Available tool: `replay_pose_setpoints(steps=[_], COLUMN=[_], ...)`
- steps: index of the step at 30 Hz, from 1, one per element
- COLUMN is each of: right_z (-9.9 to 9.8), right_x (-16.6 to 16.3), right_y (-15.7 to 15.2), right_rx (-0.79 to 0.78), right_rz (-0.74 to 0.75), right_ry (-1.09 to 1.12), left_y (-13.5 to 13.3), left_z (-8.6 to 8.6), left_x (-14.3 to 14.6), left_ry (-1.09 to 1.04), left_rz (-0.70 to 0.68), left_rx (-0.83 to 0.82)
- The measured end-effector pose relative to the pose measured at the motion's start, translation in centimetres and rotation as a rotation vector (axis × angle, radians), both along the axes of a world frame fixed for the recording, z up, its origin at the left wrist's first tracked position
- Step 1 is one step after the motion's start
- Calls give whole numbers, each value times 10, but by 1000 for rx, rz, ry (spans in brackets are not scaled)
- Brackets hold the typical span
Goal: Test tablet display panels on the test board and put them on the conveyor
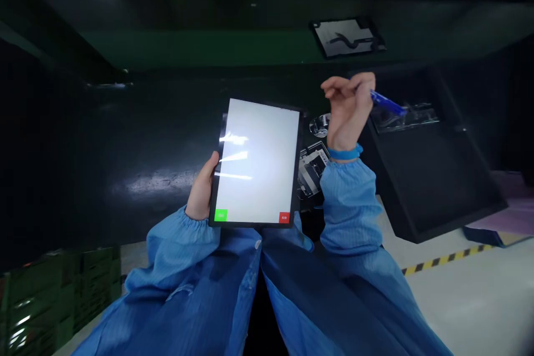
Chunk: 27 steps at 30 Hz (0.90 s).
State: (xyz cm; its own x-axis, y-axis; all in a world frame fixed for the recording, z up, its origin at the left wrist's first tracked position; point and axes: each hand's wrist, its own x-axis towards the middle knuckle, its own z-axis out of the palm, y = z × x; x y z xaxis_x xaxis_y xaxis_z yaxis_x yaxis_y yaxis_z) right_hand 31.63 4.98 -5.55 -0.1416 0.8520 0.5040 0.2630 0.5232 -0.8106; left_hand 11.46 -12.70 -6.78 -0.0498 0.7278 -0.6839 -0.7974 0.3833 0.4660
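My left hand (201,189) grips the left edge of a tablet (255,161) and holds it upright in front of me. Its screen glows white, with a green button at the bottom left and a red one at the bottom right. My right hand (347,111) is raised to the right of the tablet, its fingers curled round a blue pen-like tool (386,103) that points right. A blue band circles that wrist. Both arms wear blue smock sleeves.
A dark worktop (125,167) lies under the tablet. A black tray (434,178) sits at the right with clear film at its far end. Small parts (312,169) lie behind the tablet. A flat plate (346,38) rests on the green belt beyond. Green crates (54,295) stand lower left.
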Motion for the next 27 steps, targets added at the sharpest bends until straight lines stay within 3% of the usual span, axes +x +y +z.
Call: replay_pose_setpoints(steps=[3,5,8,10,15,18,22,25,27], right_z=[23,33,34,26,0,0,5,-12,-30], right_x=[0,-7,-24,-32,-31,-20,15,49,67], right_y=[-35,-57,-81,-89,-101,-106,-99,-85,-76], right_rx=[145,264,364,372,539,604,373,206,145], right_rz=[168,379,525,541,416,303,56,-94,-103], right_ry=[-127,-399,-787,-900,-837,-656,-430,-441,-509], left_y=[-3,-4,-3,-2,-2,-2,-3,-5,-6], left_z=[-3,-5,-7,-7,-7,-8,-4,3,7], left_x=[3,4,4,4,2,1,-2,-9,-13], left_ry=[-18,26,102,114,95,108,176,210,215], left_rz=[9,46,90,92,80,104,231,360,411], left_rx=[145,165,127,114,112,80,-67,-144,-160])
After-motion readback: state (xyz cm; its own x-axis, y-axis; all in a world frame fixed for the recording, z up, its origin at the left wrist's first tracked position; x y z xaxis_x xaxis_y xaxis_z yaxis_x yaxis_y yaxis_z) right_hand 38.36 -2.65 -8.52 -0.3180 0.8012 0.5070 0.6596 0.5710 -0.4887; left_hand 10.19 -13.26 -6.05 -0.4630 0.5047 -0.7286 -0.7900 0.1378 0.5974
